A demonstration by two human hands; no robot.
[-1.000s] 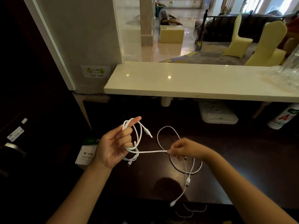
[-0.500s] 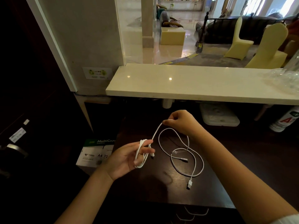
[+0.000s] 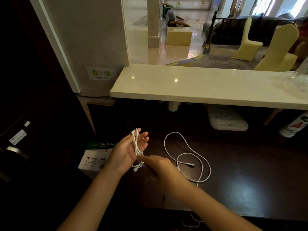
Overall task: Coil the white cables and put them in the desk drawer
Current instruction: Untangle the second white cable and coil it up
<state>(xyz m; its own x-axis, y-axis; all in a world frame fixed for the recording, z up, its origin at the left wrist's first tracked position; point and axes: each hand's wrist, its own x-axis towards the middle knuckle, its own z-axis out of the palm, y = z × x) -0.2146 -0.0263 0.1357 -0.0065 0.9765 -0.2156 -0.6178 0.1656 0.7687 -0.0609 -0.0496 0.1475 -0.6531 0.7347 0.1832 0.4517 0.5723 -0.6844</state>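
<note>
A white cable is looped in several turns around the fingers of my left hand, palm up above the dark desk. My right hand sits just below and right of it, blurred, its fingertips pinching the low end of the coil. A second white cable lies loose on the desk to the right, in open loops with a plug in the middle. More white cable shows below the desk's front edge. The drawer itself cannot be made out.
A cream stone counter overhangs the back of the desk. Under it sit a white flat box and a labelled container. A box of A4 paper stands left of the desk. Crumpled clear plastic lies on the counter's right.
My right hand dropped from up behind the coil to its lower end, wrapping the slack onto my left hand. My left hand's fingers now point upward with more turns on them.
</note>
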